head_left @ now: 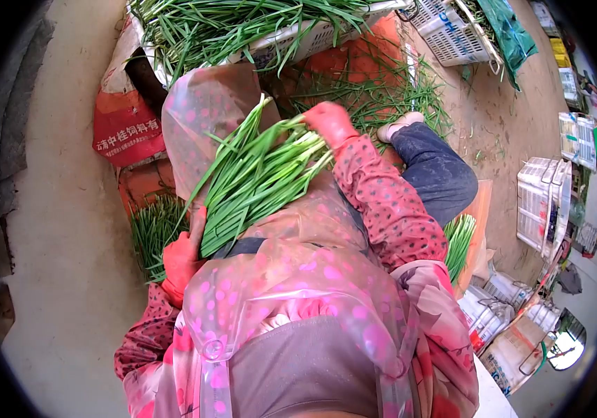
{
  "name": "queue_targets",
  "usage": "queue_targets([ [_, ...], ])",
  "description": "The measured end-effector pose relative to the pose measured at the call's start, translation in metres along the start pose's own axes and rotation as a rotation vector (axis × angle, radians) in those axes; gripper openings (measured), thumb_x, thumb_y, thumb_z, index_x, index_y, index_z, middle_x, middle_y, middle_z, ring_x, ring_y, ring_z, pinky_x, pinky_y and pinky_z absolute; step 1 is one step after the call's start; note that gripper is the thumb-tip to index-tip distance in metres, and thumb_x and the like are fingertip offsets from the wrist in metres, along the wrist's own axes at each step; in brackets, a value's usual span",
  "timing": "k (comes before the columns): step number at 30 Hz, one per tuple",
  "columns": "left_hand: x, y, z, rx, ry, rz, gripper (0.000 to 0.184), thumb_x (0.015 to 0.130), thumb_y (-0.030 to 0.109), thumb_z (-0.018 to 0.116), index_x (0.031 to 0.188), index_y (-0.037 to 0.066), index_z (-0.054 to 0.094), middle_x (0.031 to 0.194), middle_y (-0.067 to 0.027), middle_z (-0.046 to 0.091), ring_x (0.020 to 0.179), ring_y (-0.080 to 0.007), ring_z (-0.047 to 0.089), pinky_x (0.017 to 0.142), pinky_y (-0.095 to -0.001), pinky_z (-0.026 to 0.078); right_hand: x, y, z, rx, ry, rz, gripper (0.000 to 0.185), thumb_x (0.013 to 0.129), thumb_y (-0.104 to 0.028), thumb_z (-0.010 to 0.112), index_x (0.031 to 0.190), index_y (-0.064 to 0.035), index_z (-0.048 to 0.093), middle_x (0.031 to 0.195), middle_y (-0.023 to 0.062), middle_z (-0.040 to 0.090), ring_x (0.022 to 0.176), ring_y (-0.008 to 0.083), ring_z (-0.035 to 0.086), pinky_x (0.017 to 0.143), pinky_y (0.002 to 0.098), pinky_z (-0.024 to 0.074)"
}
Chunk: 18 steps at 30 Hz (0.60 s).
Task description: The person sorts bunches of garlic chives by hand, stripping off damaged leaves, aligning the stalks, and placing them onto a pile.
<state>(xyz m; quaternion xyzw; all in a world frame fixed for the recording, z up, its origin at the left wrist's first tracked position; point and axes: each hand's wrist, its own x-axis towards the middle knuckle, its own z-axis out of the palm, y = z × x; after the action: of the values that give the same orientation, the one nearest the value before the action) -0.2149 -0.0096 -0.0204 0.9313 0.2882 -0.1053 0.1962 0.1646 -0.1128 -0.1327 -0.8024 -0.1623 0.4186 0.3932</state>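
The right hand (332, 125), slightly blurred, has its fingers drawn in on the pale far-right end of the bunch (249, 188); the left hand (181, 258) cups the leafy near-left end, how firmly I cannot tell. The bunch slants across the apron (242, 296), stalks fanned unevenly: a tug against a slack left hand could drag some loose. The plastic looks slick, so the bunch could slide left onto the pile (155, 233). Farther out, stalks overhang the crate (305, 46); a knock could spill them.

Greens (222, 28) heaped in a crate (320, 43) mark a produce workplace.
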Motion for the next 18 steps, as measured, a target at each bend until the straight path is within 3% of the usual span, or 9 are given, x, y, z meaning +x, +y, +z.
queue_targets([
  [4, -0.003, -0.006, 0.011, -0.004, 0.018, 0.004, 0.100, 0.055, 0.020, 0.075, 0.146, 0.026, 0.033, 0.064, -0.0135, 0.046, 0.058, -0.0344, 0.055, 0.053, -0.0441, 0.042, 0.014, 0.034, -0.066, 0.195, 0.310, 0.201, 0.035, 0.080, -0.034, 0.067, 0.098, -0.0051, 0.064, 0.086, 0.0077, 0.064, 0.073, 0.0207, 0.060, 0.066, 0.0391, 0.0534],
  [6, -0.002, -0.005, 0.010, 0.015, -0.012, 0.004, 0.100, 0.056, 0.020, 0.076, 0.146, 0.025, 0.034, 0.065, -0.0136, 0.046, 0.057, -0.0343, 0.055, 0.053, -0.0440, 0.042, 0.012, 0.025, -0.077, 0.301, -0.055, 0.327, 0.041, 0.087, -0.039, 0.061, 0.111, -0.0061, 0.061, 0.103, 0.0107, 0.063, 0.089, 0.0216, 0.061, 0.068, 0.0376, 0.0552],
  [8, 0.001, -0.002, 0.007, -0.014, -0.028, -0.005, 0.098, 0.057, 0.020, 0.076, 0.146, 0.024, 0.034, 0.066, -0.0140, 0.047, 0.058, -0.0346, 0.055, 0.053, -0.0438, 0.042, -0.017, -0.005, -0.055, 0.312, -0.313, 0.112, 0.058, 0.089, -0.043, 0.059, 0.134, -0.0086, 0.045, 0.133, 0.0090, 0.051, 0.110, 0.0256, 0.057, 0.073, 0.0404, 0.0558],
  [9, 0.001, -0.002, 0.007, -0.011, -0.028, 0.000, 0.098, 0.057, 0.020, 0.076, 0.146, 0.024, 0.034, 0.066, -0.0140, 0.047, 0.058, -0.0346, 0.055, 0.053, -0.0438, 0.042, -0.019, -0.012, -0.036, 0.391, -0.402, 0.141, 0.055, 0.090, -0.040, 0.060, 0.133, -0.0089, 0.047, 0.133, 0.0073, 0.051, 0.108, 0.0222, 0.057, 0.081, 0.0401, 0.0525],
  [10, 0.000, -0.001, 0.007, -0.095, 0.002, 0.004, 0.098, 0.057, 0.020, 0.076, 0.146, 0.024, 0.034, 0.066, -0.0141, 0.048, 0.058, -0.0349, 0.055, 0.054, -0.0441, 0.042, -0.002, 0.002, -0.016, 0.307, -0.517, -0.021, 0.052, 0.088, -0.033, 0.063, 0.131, -0.0065, 0.050, 0.129, 0.0076, 0.055, 0.107, 0.0161, 0.056, 0.087, 0.0341, 0.0478],
  [11, 0.000, -0.002, 0.007, -0.177, 0.032, 0.006, 0.098, 0.058, 0.019, 0.076, 0.146, 0.024, 0.033, 0.067, -0.0142, 0.048, 0.059, -0.0353, 0.055, 0.054, -0.0444, 0.042, 0.001, 0.007, 0.011, 0.436, -0.590, -0.115, 0.044, 0.085, -0.027, 0.068, 0.121, -0.0031, 0.059, 0.115, 0.0069, 0.063, 0.101, 0.0113, 0.057, 0.087, 0.0272, 0.0451],
  [13, -0.001, -0.007, 0.013, -0.190, 0.032, 0.006, 0.098, 0.058, 0.020, 0.076, 0.146, 0.025, 0.033, 0.068, -0.0144, 0.049, 0.060, -0.0355, 0.055, 0.054, -0.0446, 0.042, 0.000, -0.004, 0.018, 0.349, -0.443, -0.122, 0.037, 0.081, -0.021, 0.072, 0.110, -0.0003, 0.065, 0.098, 0.0053, 0.069, 0.092, 0.0113, 0.061, 0.083, 0.0255, 0.0472],
  [14, -0.002, -0.008, 0.014, -0.212, 0.035, 0.008, 0.098, 0.058, 0.020, 0.076, 0.146, 0.025, 0.033, 0.069, -0.0146, 0.049, 0.060, -0.0357, 0.055, 0.055, -0.0447, 0.042, -0.001, -0.003, 0.021, 0.436, -0.360, 0.005, 0.030, 0.080, -0.018, 0.071, 0.104, -0.0001, 0.068, 0.091, 0.0051, 0.070, 0.082, 0.0122, 0.064, 0.077, 0.0268, 0.0494],
  [18, 0.001, -0.001, 0.014, -0.049, 0.016, 0.017, 0.102, 0.056, 0.010, 0.072, 0.147, 0.026, 0.029, 0.073, -0.0159, 0.050, 0.062, -0.0364, 0.056, 0.055, -0.0440, 0.043, -0.004, 0.014, 0.020, 0.540, -0.095, 0.075, 0.026, 0.079, -0.022, 0.070, 0.092, 0.0006, 0.069, 0.084, 0.0083, 0.068, 0.074, 0.0151, 0.063, 0.069, 0.0289, 0.0498],
])
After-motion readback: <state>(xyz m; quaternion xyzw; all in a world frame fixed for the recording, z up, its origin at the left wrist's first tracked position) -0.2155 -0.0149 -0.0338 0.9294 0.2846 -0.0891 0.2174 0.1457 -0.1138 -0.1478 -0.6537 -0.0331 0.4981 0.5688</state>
